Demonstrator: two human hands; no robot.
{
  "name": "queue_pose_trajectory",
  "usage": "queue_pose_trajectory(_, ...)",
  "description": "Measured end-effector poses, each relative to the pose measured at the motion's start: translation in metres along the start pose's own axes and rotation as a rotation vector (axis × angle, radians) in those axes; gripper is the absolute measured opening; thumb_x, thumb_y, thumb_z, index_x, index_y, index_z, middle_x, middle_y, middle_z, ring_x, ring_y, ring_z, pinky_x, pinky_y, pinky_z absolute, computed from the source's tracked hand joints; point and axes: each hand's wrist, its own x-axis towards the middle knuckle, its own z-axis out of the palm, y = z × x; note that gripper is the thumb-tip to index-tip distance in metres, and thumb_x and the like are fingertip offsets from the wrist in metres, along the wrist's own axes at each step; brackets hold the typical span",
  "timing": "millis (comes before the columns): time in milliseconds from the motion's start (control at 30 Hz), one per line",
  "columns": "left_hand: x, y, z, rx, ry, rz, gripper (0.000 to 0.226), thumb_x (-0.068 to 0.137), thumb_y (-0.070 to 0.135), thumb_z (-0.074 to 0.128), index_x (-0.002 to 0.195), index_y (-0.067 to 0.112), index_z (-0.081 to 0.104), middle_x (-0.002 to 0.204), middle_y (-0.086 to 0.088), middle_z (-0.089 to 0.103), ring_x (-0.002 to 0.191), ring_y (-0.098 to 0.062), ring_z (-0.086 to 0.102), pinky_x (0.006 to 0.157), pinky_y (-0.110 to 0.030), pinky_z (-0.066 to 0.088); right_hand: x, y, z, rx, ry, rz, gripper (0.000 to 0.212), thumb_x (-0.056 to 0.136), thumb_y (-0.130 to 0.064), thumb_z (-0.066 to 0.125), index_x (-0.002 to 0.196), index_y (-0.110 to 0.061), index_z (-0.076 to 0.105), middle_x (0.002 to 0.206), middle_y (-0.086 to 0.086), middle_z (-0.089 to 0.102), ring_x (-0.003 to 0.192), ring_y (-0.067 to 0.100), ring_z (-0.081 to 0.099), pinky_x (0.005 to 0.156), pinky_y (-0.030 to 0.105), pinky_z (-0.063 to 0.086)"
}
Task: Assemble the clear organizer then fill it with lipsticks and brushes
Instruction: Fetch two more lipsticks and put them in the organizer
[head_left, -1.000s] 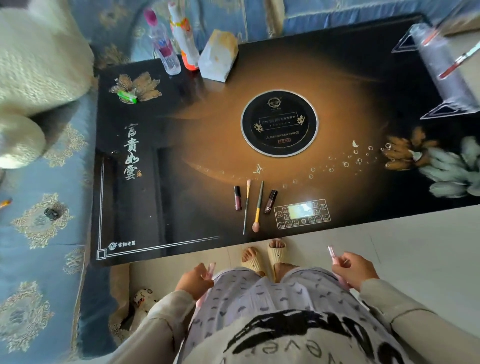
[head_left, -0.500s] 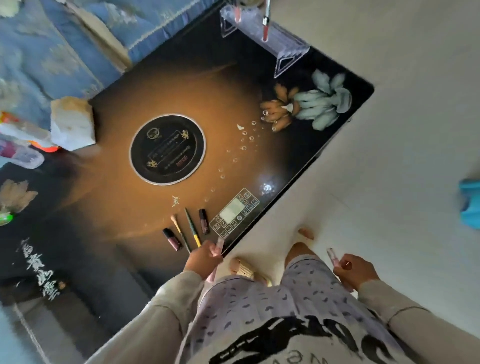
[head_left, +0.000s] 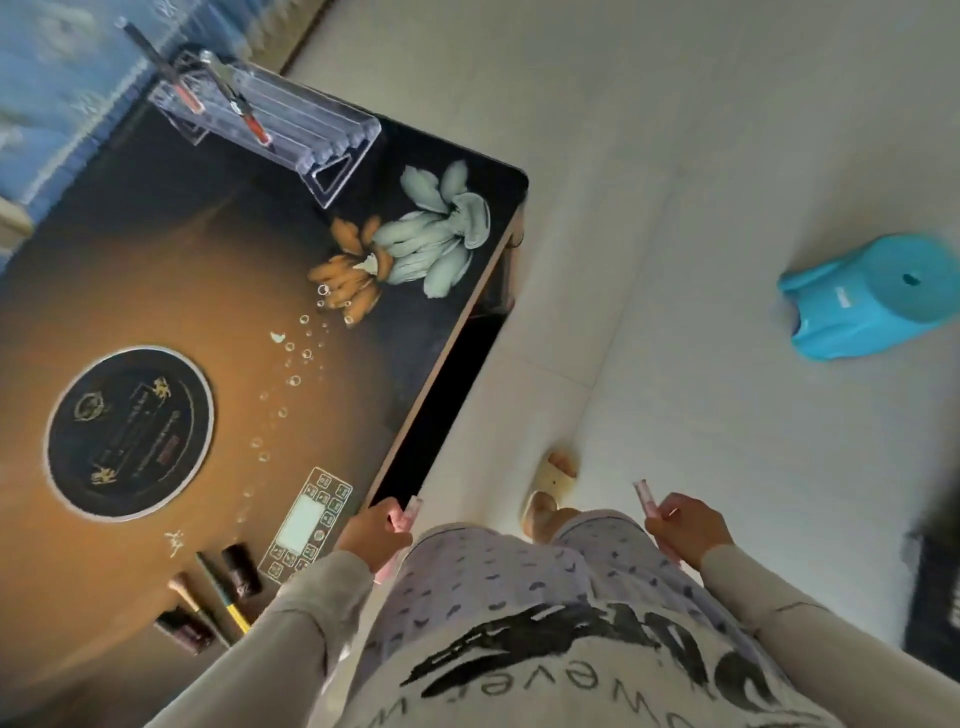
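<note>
Hands are each gripping a pink lipstick: left hand (head_left: 371, 535), right hand (head_left: 688, 530). Carrying them upright to the far organizer (head_left: 291, 124) should ease slotting.

Long pale beige sleeves (head_left: 291, 623) run snug to both wrists, left hand (head_left: 371, 535) and right hand (head_left: 688, 527) bare of rings. The top is light, with bold black brush lettering (head_left: 597, 654) across the front. Lavender trousers (head_left: 519, 571) carry small dark dashes. Cream open-toed slippers (head_left: 553, 480) on the feet.
</note>
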Motion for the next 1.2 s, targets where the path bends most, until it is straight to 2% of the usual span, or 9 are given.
queue_pose_trajectory(133, 0.012, 0.047, -0.005, -0.049, 0.016, -0.038, 0.014, 0.085, 0.016, 0.056, 0.079, 0.021, 0.044, 0.115, -0.016, 0.063, 0.101, -0.028, 0.058, 0.078, -0.027, 0.040, 0.028, 0.000, -0.056, 0.121, 0.045, -0.018, 0.015, 0.084, -0.020, 0.059, 0.075, -0.012, 0.049, 0.083, 0.007, 0.057, 0.079, 0.024, 0.050, 0.062, 0.029, 0.036)
queue_pose_trajectory(233, 0.022, 0.079, -0.010, -0.057, 0.026, -0.039, 0.021, 0.084, 0.016, 0.058, 0.072, 0.023, 0.042, 0.111, -0.016, 0.064, 0.089, -0.024, 0.053, 0.077, -0.028, 0.039, 0.051, -0.004, -0.087, 0.140, 0.059, -0.019, 0.013, 0.084, -0.018, 0.059, 0.079, -0.010, 0.050, 0.085, 0.009, 0.057, 0.079, 0.025, 0.052, 0.079, 0.034, 0.045)
queue_pose_trajectory(300, 0.030, 0.101, -0.016, -0.057, 0.024, -0.030, 0.028, 0.084, 0.014, 0.058, 0.067, 0.025, 0.039, 0.106, -0.015, 0.064, 0.086, -0.023, 0.051, 0.075, -0.027, 0.037, 0.066, -0.009, -0.103, 0.156, 0.072, -0.023, 0.014, 0.084, -0.019, 0.060, 0.079, -0.010, 0.050, 0.085, 0.009, 0.057, 0.081, 0.025, 0.054, 0.082, 0.034, 0.045)
queue_pose_trajectory(533, 0.072, 0.196, -0.055, 0.025, 0.012, 0.028, 0.032, 0.083, 0.011, 0.056, 0.063, 0.025, 0.037, 0.091, -0.007, 0.056, 0.083, -0.023, 0.050, 0.073, -0.025, 0.037, 0.109, -0.019, -0.148, 0.265, 0.072, 0.025, 0.022, 0.083, -0.019, 0.060, 0.066, -0.017, 0.046, 0.082, 0.005, 0.056, 0.077, 0.023, 0.051, 0.068, 0.025, 0.035)
queue_pose_trajectory(667, 0.105, 0.262, -0.092, 0.065, 0.002, 0.085, 0.027, 0.084, 0.011, 0.056, 0.066, 0.022, 0.038, 0.102, -0.014, 0.062, 0.084, -0.022, 0.051, 0.074, -0.025, 0.037, 0.135, -0.030, -0.179, 0.278, 0.076, 0.094, 0.022, 0.084, -0.019, 0.059, 0.067, -0.016, 0.046, 0.085, 0.006, 0.059, 0.078, 0.022, 0.051, 0.065, 0.024, 0.036)
queue_pose_trajectory(767, 0.126, 0.315, -0.125, 0.099, 0.000, 0.132, 0.017, 0.084, 0.012, 0.055, 0.075, 0.019, 0.041, 0.113, -0.018, 0.062, 0.095, -0.028, 0.057, 0.079, -0.030, 0.042, 0.152, -0.041, -0.206, 0.272, 0.061, 0.145, 0.011, 0.085, -0.020, 0.058, 0.080, -0.011, 0.053, 0.101, 0.012, 0.066, 0.081, 0.022, 0.051, 0.072, 0.024, 0.036)
queue_pose_trajectory(833, 0.139, 0.350, -0.147, 0.156, 0.016, 0.180, 0.010, 0.084, 0.013, 0.055, 0.088, 0.013, 0.046, 0.115, -0.019, 0.062, 0.105, -0.031, 0.058, 0.086, -0.032, 0.043, 0.163, -0.049, -0.225, 0.236, 0.051, 0.170, 0.016, 0.086, -0.022, 0.057, 0.093, -0.008, 0.060, 0.109, 0.012, 0.067, 0.088, 0.024, 0.056, 0.074, 0.022, 0.035)
queue_pose_trajectory(967, 0.157, 0.408, -0.186, 0.182, 0.060, 0.252, 0.030, 0.088, 0.017, 0.053, 0.114, 0.002, 0.052, 0.121, -0.019, 0.059, 0.114, -0.033, 0.054, 0.095, -0.034, 0.040, 0.182, -0.071, -0.264, 0.188, 0.041, 0.227, 0.028, 0.088, -0.026, 0.055, 0.107, -0.006, 0.060, 0.115, 0.015, 0.065, 0.105, 0.028, 0.060, 0.080, 0.024, 0.039)
queue_pose_trajectory(1200, 0.182, 0.460, -0.226, 0.038, 0.084, 0.228, 0.032, 0.094, 0.027, 0.046, 0.104, -0.002, 0.054, 0.116, -0.022, 0.062, 0.112, -0.034, 0.056, 0.096, -0.035, 0.041, 0.229, -0.112, -0.336, 0.116, 0.069, 0.197, 0.030, 0.088, -0.029, 0.055, 0.107, -0.007, 0.060, 0.115, 0.015, 0.065, 0.105, 0.029, 0.060, 0.090, 0.029, 0.043)
